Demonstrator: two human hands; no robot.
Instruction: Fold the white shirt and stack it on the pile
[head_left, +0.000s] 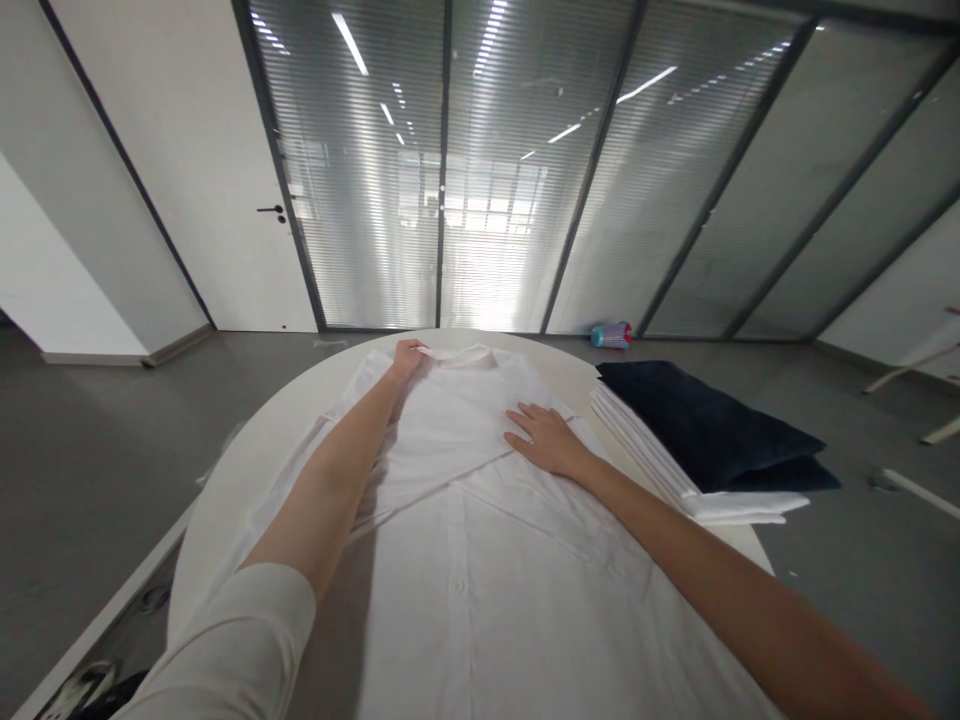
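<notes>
Lying flat on the round table [225, 480], the white shirt [480, 560] has its collar at 12 o'clock, pinched by the left hand [409, 358]. Right hand [546, 438] rests open, pressing the folded panel. Step judged: smoothing mid-fold; next needs even tension. Folded stack [675, 470] at 3 o'clock.

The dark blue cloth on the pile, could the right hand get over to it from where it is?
Probably yes. The right hand lies flat on the white shirt, and the dark blue cloth sits just to its right on the stack of white cloths. Nothing stands between them.
</notes>
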